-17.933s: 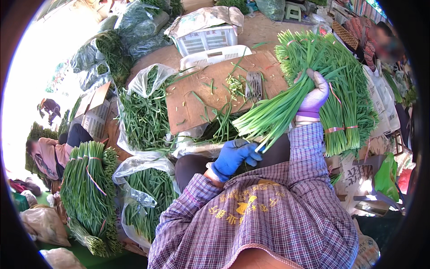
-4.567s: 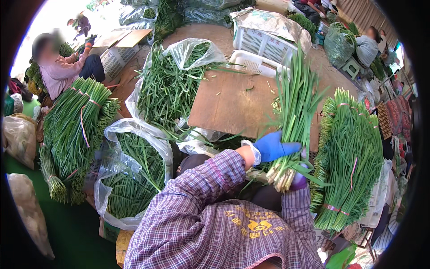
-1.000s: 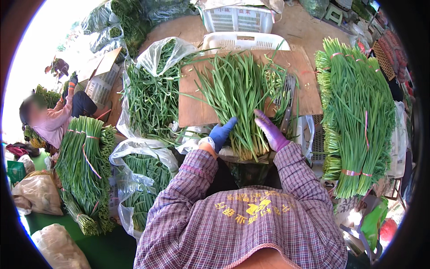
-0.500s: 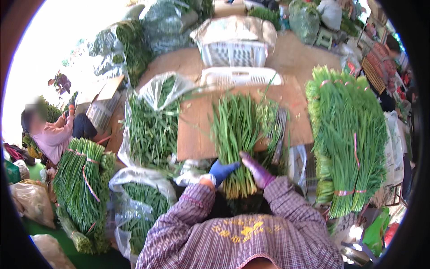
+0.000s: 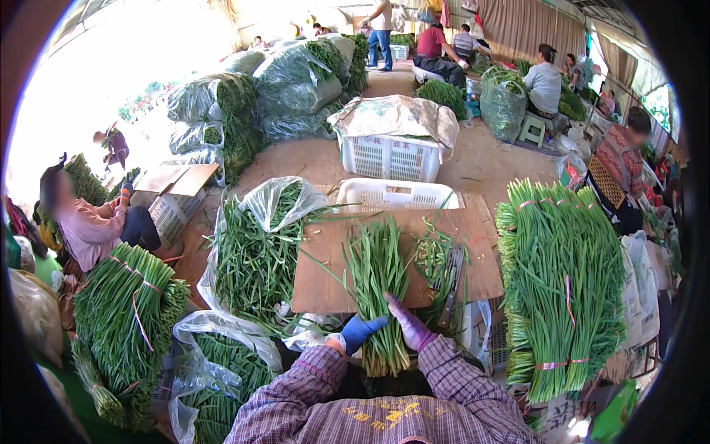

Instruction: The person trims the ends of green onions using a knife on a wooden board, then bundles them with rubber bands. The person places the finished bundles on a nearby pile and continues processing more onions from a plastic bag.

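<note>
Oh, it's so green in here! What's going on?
A seated person in a checked top has a bunch of long green stalks between two gloved hands: the blue-gloved left hand and the purplish-gloved right hand. No tie shows on it. Its leafy tops lie on a brown board, pale ends toward the person. Right of it lie green scraps and a dark-handled metal tool. Stacks of tied bundles stand at far left and right.

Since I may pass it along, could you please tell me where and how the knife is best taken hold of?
Probably by the handle, coming from the wearer's side, right of the held bunch of greens: the knife lies with its handle toward the wearer, jutting past the near edge of the board, blade pointing away.
</note>
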Motion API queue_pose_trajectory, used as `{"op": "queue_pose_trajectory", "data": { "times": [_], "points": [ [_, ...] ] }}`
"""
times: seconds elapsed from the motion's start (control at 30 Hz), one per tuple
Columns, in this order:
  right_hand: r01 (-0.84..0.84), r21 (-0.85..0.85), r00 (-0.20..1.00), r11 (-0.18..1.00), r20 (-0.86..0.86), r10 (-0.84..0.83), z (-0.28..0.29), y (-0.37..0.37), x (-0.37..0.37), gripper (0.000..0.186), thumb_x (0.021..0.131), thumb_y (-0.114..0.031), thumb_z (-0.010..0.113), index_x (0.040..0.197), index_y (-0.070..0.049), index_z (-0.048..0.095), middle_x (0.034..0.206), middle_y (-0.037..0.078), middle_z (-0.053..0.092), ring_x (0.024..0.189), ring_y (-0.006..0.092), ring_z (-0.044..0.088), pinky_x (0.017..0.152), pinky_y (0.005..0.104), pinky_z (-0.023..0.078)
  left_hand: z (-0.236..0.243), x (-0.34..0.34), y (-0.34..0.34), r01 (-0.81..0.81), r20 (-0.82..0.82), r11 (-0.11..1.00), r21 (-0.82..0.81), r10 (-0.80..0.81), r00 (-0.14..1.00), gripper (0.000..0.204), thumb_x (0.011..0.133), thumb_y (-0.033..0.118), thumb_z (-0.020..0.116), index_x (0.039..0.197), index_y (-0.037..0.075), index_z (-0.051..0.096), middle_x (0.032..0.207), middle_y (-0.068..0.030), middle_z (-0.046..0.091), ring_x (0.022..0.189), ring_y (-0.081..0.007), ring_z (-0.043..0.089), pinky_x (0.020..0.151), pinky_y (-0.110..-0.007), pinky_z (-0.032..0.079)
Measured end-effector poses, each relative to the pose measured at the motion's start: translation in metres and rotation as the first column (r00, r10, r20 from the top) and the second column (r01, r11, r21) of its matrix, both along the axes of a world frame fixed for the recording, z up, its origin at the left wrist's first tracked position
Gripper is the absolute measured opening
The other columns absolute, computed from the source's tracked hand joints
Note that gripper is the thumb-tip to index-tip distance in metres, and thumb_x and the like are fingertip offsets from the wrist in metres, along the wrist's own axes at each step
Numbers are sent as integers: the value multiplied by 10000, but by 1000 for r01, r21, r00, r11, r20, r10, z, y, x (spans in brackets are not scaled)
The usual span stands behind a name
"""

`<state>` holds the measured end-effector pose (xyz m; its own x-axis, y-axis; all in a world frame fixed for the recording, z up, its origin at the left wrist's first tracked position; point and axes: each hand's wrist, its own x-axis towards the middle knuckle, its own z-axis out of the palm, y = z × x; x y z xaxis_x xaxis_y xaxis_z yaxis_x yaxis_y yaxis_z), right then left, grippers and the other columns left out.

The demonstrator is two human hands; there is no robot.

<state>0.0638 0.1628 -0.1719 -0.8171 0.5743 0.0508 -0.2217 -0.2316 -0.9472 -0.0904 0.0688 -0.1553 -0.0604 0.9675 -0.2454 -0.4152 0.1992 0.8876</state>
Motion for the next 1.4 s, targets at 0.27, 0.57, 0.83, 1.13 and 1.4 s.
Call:
{"op": "queue_pose_trajectory", "data": {
  "times": [0.27,0.57,0.83,1.13,1.4],
  "points": [
    [-88,46,996,995,11,87,92,21,-3,331,923,-274,566,1119,-17,637,1124,82,645,1111,181,560,1021,341,382,78,-2,14,-134,-218,924,358,222,950,649,714,114,818,1266,40,484,1172,-66,601,1032,-170,580,903,-336,481],
    [-173,99,985,980,7,173,101,49,4,396,901,-256,612,1211,-12,570,1165,143,613,1050,265,605,950,408,459,87,-37,38,70,-178,923,379,-2,984,759,742,101,776,1373,40,358,1288,-132,518,1179,-208,497,968,-368,446],
    [-496,-730,811,471,-583,-51,-128,142,39,481,938,-271,540,1342,-35,430,1333,140,488,1175,272,524,1016,386,432,72,-24,45,147,-399,908,393,25,917,893,732,112,784,1425,11,229,1251,-113,549,1117,-198,549,982,-338,432],
    [-83,48,981,995,182,73,108,49,-41,399,821,-132,692,1167,-5,539,827,64,629,722,119,604,681,271,492,18,-18,33,-112,-421,967,229,203,884,549,868,391,628,1296,72,501,1300,-111,534,1155,-216,518,1014,-378,381],
    [-714,441,641,544,724,254,118,48,-164,357,843,-390,620,995,-77,698,937,62,662,888,175,587,831,310,440,-20,-21,10,-323,366,946,24,292,884,544,937,436,496,1333,66,459,1300,-119,523,1194,-262,491,1028,-424,394]
  ]
}}
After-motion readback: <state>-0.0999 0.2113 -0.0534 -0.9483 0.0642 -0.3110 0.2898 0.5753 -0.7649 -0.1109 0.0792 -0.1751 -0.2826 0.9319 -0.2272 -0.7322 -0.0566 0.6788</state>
